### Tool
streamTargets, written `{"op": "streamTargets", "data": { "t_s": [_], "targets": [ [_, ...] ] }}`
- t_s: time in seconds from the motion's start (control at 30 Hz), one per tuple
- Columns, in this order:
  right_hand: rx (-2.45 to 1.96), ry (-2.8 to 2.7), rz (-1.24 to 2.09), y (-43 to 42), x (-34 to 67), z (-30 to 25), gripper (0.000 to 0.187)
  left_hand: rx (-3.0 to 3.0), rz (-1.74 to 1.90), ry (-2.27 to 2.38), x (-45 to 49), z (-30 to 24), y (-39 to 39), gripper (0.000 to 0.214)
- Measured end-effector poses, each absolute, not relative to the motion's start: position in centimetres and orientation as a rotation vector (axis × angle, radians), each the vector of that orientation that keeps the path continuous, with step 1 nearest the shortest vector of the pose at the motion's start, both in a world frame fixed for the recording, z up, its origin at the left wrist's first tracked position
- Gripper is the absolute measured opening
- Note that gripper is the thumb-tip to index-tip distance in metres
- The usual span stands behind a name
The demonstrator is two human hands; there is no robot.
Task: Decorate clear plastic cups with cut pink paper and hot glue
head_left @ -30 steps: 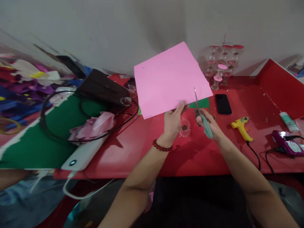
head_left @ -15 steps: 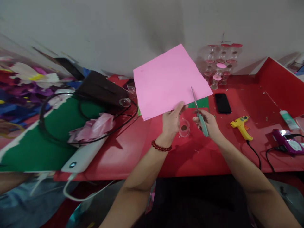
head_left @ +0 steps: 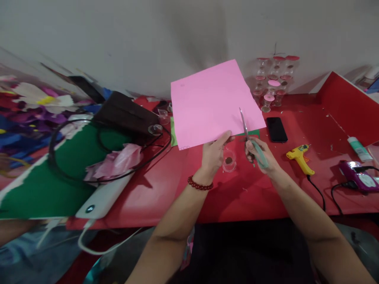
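Left hand: grip closed, thumb and fingers pinching the near edge of the pink sheet, which is held tilted up off the red counter. Right hand: grip wrapped around the teal handles of the scissors. The blades' long axis runs away from the person, tip leaning slightly left, over the sheet's near right part. The sheet lies up and left of the right grip, and the left hand is nearer it. Blades look nearly together, but blur leaves this unsure.
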State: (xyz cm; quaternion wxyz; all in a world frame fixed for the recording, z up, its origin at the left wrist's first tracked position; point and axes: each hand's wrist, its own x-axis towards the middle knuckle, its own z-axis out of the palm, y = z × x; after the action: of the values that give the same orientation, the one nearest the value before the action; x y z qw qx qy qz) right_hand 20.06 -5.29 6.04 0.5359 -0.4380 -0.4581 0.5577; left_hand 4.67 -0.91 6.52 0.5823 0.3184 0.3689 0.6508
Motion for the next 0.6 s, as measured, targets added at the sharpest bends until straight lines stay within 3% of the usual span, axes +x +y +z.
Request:
{"op": "streamTargets", "data": {
  "t_s": [0.4, 0.6],
  "targets": [
    [-1.040, -1.021, 1.271, -5.24, 20.29, 6.47, 0.070, 0.793, 1.436, 0.896, 5.08, 6.87, -1.68, 0.020],
    [-1.130, -1.004, 1.209, -5.06, 19.86, 6.23, 0.056, 0.837, 1.425, 0.901, 4.52, 6.68, -1.43, 0.017]
  ]
}}
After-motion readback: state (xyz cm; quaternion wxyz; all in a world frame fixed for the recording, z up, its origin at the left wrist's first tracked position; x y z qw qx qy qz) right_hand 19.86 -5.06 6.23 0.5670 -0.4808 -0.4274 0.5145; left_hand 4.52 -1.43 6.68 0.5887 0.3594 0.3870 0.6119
